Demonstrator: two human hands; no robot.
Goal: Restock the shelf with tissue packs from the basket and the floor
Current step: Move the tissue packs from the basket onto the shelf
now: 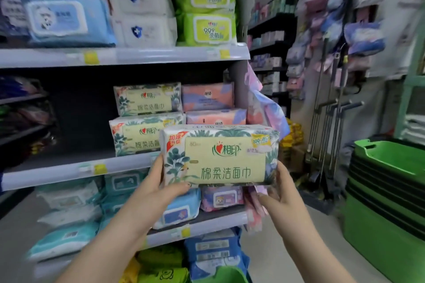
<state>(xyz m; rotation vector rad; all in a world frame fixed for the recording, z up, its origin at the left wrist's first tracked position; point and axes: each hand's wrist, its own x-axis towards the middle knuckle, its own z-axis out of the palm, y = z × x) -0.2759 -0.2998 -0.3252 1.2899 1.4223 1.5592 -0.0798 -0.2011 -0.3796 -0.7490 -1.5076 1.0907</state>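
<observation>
Head view: held between both hands, one leaf-printed cotton tissue pack (220,155), upright, label facing the camera, raised in front of the middle shelf (76,169). Left hand (161,181) cupping the lower left corner, thumb under the bottom edge, fingers up behind the side. Right hand (279,187) gripping the lower right corner, fingers curled round the end. Neither hand free, neither spread wide.

Judged soft and light: thin plastic wrap over a compressible stack, likely to dent under a hard pinch and a little slick on the film. Best taken by the two short ends or from beneath, as now, with broad palm contact rather than fingertips; no fragility to worry over, only creasing of the wrap.

Counted just beyond the hands, on the middle shelf: two matching leaf-printed packs (147,117) stacked one on the other, and to their right two pink-and-blue packs (210,104), also stacked. Dark open room further left of the left hand on the same shelf. Above the hands, upper shelf: two green wipe packs (207,10) fully seen with part of a third on top, two white packs (140,12), one blue pack (69,20). Right of the right hand, stacked green baskets (388,181), several, exact number not clear. Below the wrists, green basket rim (220,274), contents hidden.
</observation>
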